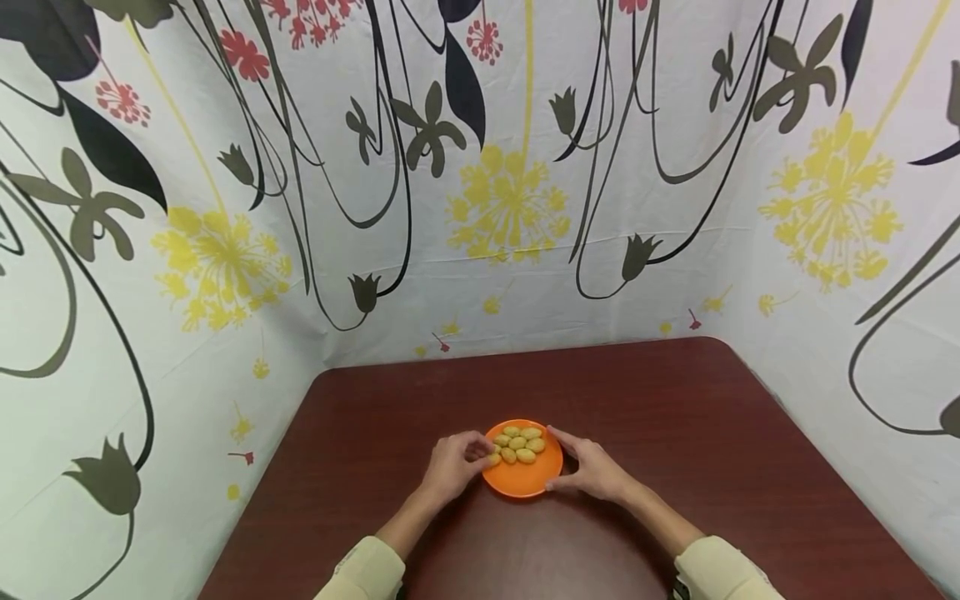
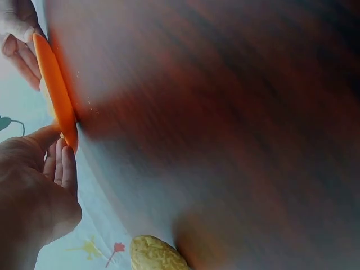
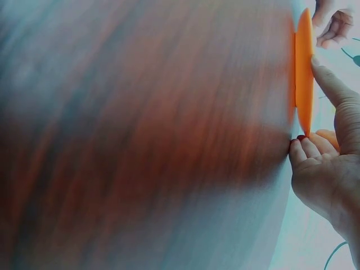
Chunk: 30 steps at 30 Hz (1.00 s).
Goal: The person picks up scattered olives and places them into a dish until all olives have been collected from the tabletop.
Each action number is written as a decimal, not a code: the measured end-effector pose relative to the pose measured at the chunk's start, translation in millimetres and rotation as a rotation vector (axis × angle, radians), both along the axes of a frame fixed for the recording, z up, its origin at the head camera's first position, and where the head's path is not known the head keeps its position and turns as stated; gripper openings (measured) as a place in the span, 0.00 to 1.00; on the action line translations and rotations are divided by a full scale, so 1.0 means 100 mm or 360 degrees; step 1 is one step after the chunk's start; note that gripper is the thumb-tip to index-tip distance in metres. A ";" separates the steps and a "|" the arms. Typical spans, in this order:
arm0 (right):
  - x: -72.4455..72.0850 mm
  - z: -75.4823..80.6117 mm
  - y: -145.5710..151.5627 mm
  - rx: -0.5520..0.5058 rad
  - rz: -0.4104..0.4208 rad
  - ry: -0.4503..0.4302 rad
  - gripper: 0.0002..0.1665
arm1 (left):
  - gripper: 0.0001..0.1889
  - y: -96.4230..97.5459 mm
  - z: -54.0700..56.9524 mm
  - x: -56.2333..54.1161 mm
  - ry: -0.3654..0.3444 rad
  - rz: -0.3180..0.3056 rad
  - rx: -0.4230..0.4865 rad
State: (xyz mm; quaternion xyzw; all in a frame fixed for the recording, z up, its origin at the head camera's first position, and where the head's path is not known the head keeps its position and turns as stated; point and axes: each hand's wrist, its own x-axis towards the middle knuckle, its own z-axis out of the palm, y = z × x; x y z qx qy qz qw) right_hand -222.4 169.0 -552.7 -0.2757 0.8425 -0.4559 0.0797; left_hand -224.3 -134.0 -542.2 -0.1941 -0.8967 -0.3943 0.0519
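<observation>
An orange plate (image 1: 517, 478) sits on the table with several small yellow oval pieces (image 1: 517, 443) gathered on its far half. At its left rim my left hand (image 1: 454, 467) has thumb and forefinger about one yellow oval piece (image 1: 493, 459), pinching it over the plate. My right hand (image 1: 596, 472) grips the plate's right side, thumb at the near rim and forefinger at the far rim. The right wrist view has the plate (image 3: 304, 73) edge-on, with the right hand's fingertips (image 3: 298, 149) at its lower end.
The dark red-brown table (image 1: 420, 392) has rounded back corners and stands against white cloth (image 1: 450, 283) printed with flowers. A wrinkled yellowish lump (image 2: 154, 253) shows at the bottom of the left wrist view, cut off by the frame.
</observation>
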 end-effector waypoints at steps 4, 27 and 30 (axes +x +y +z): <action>0.00 0.00 0.00 -0.0003 0.0004 -0.0003 0.60 | 0.06 -0.01 0.03 0.00 0.0007 0.0008 0.0005; -0.03 -0.04 0.01 -0.0027 0.0014 -0.0018 0.61 | 0.12 -1.06 0.30 0.11 -0.0582 -0.0476 0.0161; -0.04 -0.03 0.01 -0.0025 0.0009 -0.0027 0.61 | 0.12 -1.18 0.29 0.14 -0.0623 -0.0498 0.0153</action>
